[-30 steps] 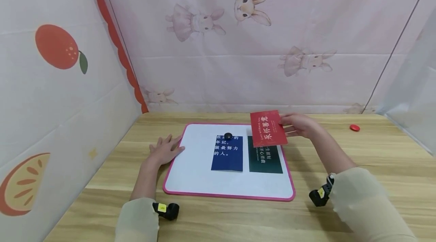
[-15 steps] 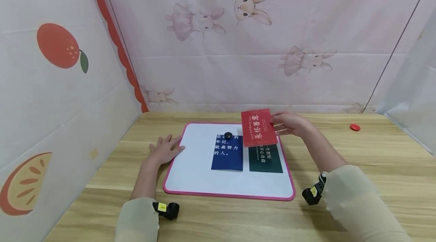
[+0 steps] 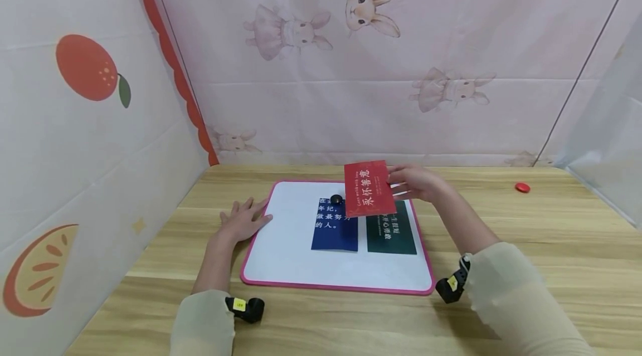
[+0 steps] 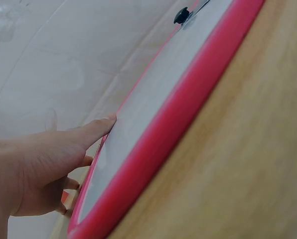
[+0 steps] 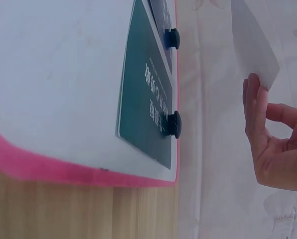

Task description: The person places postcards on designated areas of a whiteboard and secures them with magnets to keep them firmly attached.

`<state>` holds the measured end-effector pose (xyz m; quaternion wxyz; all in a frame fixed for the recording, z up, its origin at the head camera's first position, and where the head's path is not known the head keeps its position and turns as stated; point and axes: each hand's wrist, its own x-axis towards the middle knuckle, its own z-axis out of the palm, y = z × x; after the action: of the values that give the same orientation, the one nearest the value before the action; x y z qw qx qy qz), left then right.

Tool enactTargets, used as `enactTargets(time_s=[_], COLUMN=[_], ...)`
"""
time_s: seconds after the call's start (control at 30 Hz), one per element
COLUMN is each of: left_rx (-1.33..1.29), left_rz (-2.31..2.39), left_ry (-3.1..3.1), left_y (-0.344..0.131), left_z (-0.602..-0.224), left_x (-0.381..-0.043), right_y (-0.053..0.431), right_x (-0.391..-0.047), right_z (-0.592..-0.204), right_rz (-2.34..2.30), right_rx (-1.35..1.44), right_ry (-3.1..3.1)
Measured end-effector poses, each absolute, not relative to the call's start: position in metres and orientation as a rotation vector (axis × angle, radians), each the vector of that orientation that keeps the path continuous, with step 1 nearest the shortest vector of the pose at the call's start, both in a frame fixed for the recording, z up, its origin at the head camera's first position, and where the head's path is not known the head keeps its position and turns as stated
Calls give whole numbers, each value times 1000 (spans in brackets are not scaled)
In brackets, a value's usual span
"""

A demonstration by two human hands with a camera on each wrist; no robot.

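A red card point(image 3: 370, 189) is pinched at its edge by the fingers and thumb of the right hand point(image 3: 417, 184), and its white back is shown in the right wrist view. The card lies at 9 o'clock from that hand and at about 1 o'clock on the white board point(image 3: 296, 261) — held up off it, with a gap below. Its long side seems to run from 12 to 6, but the tilt makes this hard to tell. The right hand is much nearer to it; the left hand point(image 3: 243, 222) is laid flat and spread at the board's 9 o'clock edge, nothing gripped, with the thumb touching the pink rim. Below the red card, a blue card point(image 3: 335, 233) is seen near the middle and a green card point(image 3: 392, 239) at 3 o'clock. A black button point(image 3: 336, 199) sits at the blue card's 12 o'clock edge. A second black button point(image 5: 175, 124), on the green card, is hidden by the red card in the head view — it is shown only from the right wrist. A red button point(image 3: 523, 187) lies on the table point(image 3: 321, 325), at 3 o'clock from the right hand. In the right wrist view, the red card's top is cut off.
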<state>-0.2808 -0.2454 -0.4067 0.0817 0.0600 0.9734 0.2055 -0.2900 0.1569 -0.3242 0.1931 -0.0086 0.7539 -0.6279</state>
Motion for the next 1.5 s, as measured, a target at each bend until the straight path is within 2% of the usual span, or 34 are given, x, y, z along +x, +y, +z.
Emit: enactTargets(time_s=[1.5], left_rx=[222], left_rz=[598], left_ry=[2952], left_y=[-243], left_z=[-408], left_x=[-274], right_y=[100], right_x=[-290], right_z=[-335], right_rz=[-1806], right_rx=[-65], right_ry=[2021])
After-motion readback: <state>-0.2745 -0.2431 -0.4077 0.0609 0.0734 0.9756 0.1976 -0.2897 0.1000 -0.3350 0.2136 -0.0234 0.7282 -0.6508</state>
